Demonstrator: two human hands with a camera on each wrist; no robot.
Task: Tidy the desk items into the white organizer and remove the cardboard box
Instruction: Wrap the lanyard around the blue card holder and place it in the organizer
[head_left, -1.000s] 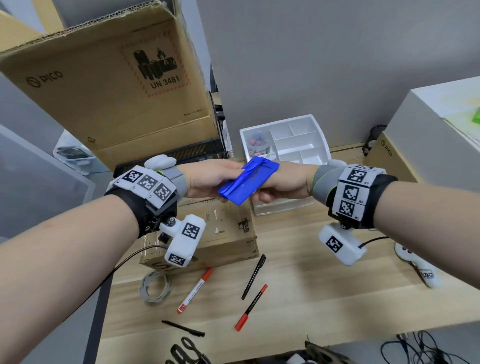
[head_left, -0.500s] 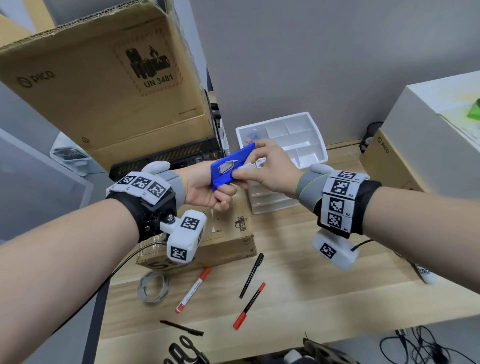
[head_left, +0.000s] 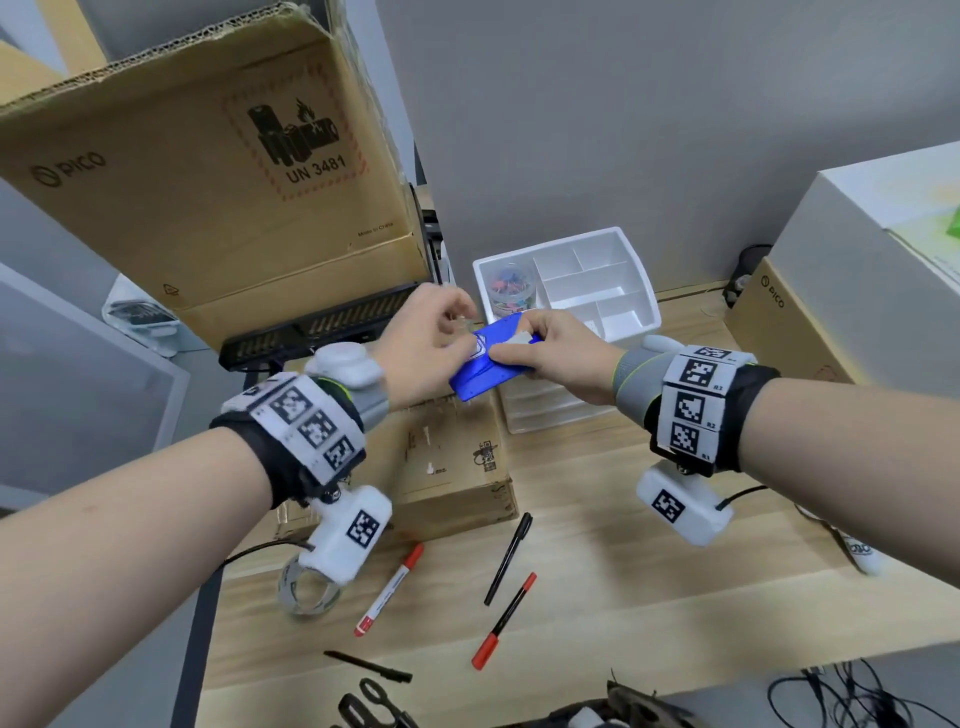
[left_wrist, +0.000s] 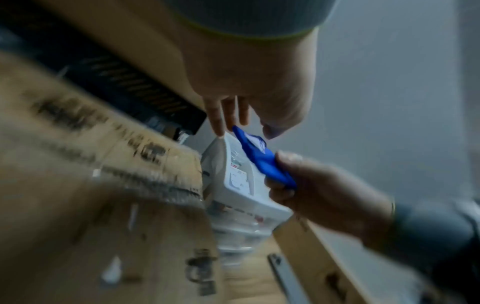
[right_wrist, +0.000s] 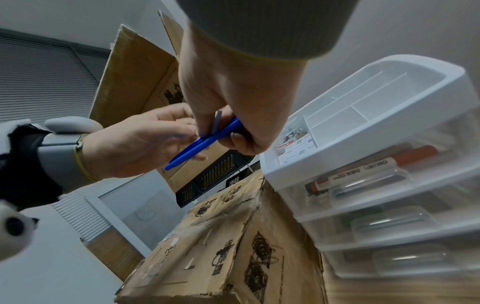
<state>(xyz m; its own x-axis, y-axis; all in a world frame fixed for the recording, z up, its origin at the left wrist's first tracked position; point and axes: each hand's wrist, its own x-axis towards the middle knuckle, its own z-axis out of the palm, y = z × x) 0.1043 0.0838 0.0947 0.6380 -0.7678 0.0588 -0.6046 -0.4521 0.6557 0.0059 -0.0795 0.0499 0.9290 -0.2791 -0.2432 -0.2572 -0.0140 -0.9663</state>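
While right hand (right_wrist: 233, 98) pinches blue holder (right_wrist: 205, 142), drawers (right_wrist: 376, 185) show markers.

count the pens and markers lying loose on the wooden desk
4, all on the wooden desk in front of the flat box: a white marker with red cap, a black pen, a red-capped black pen, and a black pen near the front edge. Others may be hidden.

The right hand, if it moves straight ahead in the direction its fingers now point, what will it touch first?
Probably the left hand. The right hand pinches the blue card holder and points leftward across it toward the left hand's fingers, which are close beside it. Depth between them is unclear.
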